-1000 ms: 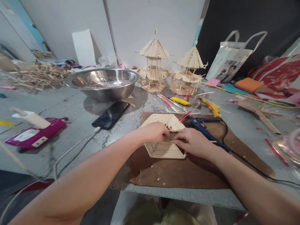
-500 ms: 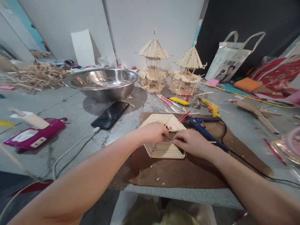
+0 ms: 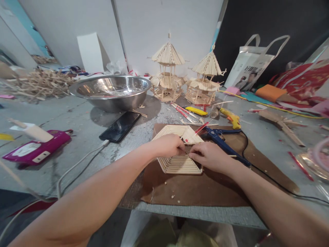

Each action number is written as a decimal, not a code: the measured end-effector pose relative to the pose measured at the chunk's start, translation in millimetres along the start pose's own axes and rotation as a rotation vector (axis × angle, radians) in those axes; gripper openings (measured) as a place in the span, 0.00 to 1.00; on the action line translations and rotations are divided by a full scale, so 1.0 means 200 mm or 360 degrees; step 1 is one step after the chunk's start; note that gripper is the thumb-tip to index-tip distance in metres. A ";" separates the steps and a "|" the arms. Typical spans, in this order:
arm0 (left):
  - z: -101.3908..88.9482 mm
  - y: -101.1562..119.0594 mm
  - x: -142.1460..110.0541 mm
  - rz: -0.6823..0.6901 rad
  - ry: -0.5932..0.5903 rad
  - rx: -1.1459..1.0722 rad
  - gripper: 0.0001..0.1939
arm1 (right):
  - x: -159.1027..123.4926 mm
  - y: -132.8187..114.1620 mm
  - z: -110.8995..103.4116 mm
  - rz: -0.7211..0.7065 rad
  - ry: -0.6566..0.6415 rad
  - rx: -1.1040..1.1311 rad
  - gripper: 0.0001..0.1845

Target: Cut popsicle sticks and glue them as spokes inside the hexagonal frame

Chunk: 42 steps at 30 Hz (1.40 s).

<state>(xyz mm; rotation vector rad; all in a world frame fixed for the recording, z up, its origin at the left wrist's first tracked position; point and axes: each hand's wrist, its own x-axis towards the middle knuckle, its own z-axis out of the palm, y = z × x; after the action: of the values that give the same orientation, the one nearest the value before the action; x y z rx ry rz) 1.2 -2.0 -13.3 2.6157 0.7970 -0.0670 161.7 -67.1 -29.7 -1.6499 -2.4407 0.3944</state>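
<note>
Partly, left hand (image 3: 173, 145) and right hand (image 3: 207, 155) hide the stick panel (image 3: 182, 166)

This is looking like a craft workshop. Beyond the hands, two stick-built pagoda models (image 3: 168, 73) are standing on a scuffed grey worktable (image 3: 84, 137). A blue glue gun (image 3: 226, 145) is lying beside the right hand (image 3: 204, 154), a yellow cutter (image 3: 196, 110) is resting farther off, and wood scraps (image 3: 43, 84) are heaping up far beyond the left hand (image 3: 174, 145).
</note>
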 end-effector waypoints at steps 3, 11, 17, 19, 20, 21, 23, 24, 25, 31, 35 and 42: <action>0.00 0.00 0.00 -0.0008 -0.0007 -0.0009 0.09 | 0.00 0.00 0.00 -0.0006 0.0007 -0.0012 0.14; 0.01 0.00 -0.01 0.0031 0.0024 0.0004 0.13 | -0.01 0.00 -0.01 -0.0071 0.0132 -0.0064 0.13; 0.01 0.01 -0.01 0.0005 0.0253 0.0178 0.19 | -0.02 0.01 -0.03 -0.0003 0.0233 -0.0052 0.14; 0.01 0.02 -0.01 0.0026 0.0302 0.0233 0.19 | -0.02 0.01 -0.02 0.0018 0.0258 -0.0077 0.14; 0.01 0.02 -0.01 0.0037 0.0315 0.0238 0.18 | -0.02 0.01 -0.02 0.0024 0.0276 -0.0091 0.14; 0.01 0.03 -0.01 0.0038 0.0329 0.0232 0.18 | -0.02 0.01 -0.02 0.0026 0.0298 -0.0104 0.14; 0.01 0.04 -0.02 0.0014 0.0360 0.0199 0.16 | -0.02 0.01 -0.02 0.0027 0.0354 -0.0132 0.15; 0.01 0.04 -0.02 -0.0004 0.0375 0.0181 0.16 | -0.02 0.01 -0.02 0.0028 0.0386 -0.0147 0.15; 0.01 0.04 -0.02 -0.0019 0.0384 0.0165 0.16 | -0.02 0.01 -0.03 0.0032 0.0415 -0.0159 0.15; 0.01 0.05 -0.02 -0.0048 0.0358 0.0200 0.17 | -0.03 -0.01 -0.02 0.0012 0.0512 -0.0196 0.16; 0.01 0.06 -0.02 -0.0064 0.0410 0.0267 0.16 | -0.03 0.00 -0.03 -0.0024 0.0598 -0.0228 0.14; -0.02 0.00 -0.01 -0.0158 0.0714 0.0138 0.16 | -0.08 0.11 -0.19 0.0070 0.1489 -0.0292 0.11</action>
<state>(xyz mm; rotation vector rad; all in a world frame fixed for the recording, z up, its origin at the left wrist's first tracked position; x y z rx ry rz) -1.1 -2.3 -8.3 2.7071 1.0921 0.4829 197.8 -68.9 -0.9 -1.4616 -1.7493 -0.5128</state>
